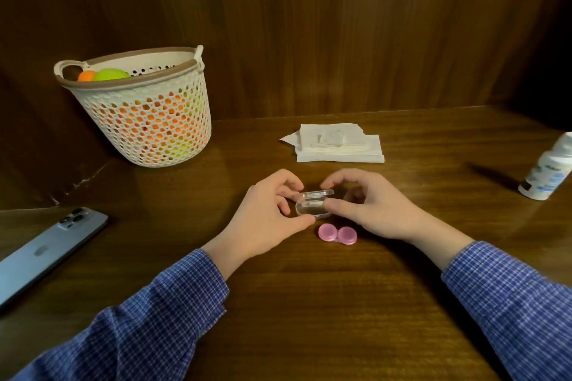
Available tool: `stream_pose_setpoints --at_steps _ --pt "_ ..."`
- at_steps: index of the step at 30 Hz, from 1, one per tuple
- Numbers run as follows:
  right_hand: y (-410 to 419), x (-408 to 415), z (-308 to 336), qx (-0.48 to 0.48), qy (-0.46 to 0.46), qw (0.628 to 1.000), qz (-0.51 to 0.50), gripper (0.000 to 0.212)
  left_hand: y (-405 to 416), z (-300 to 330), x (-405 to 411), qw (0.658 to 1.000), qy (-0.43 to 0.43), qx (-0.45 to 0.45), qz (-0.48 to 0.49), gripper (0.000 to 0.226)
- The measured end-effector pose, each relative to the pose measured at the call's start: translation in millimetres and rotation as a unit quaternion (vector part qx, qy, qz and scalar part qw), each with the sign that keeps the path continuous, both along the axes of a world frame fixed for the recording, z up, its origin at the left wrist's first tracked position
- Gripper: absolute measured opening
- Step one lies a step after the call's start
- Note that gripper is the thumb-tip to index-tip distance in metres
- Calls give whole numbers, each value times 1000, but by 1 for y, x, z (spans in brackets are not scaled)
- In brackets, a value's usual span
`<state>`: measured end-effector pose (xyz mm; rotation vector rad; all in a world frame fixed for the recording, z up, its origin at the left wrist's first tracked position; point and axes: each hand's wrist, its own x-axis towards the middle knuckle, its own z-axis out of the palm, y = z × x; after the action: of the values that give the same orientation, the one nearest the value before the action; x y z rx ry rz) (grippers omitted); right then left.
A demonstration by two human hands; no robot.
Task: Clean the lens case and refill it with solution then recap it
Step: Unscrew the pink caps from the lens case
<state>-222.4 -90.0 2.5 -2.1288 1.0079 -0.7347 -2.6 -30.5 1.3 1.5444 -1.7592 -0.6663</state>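
Pink lens case [337, 235], both caps on, lies on the table [309, 303] near centre, just on the near side of my hands. Clear plastic box [312, 204], lid part open, sits between both hands. My left hand [269, 213] pinches its left edge, thumb on the near corner. My right hand [368, 204] curls around its right side, thumb on the box, fingers at the lid. Tissues [337, 144] further back, white bottle [548, 170] far right, basket [139, 111] far left, phone [46, 252] near left.

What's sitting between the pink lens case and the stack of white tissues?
In the head view, a small clear plastic box, held by both hands, left and right.
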Motion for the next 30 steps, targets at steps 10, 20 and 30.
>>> stream_pose_setpoints --at_steps 10,20,30 --pt "-1 -1 -3 -22 27 999 -7 15 2 -1 0 999 -38 -20 -31 19" --pt "0 4 -4 -22 33 999 -22 12 -1 -4 0 999 -36 -22 -13 15" --pt "6 2 1 -52 -6 996 -69 11 -2 -3 0 999 -34 -28 25 14"
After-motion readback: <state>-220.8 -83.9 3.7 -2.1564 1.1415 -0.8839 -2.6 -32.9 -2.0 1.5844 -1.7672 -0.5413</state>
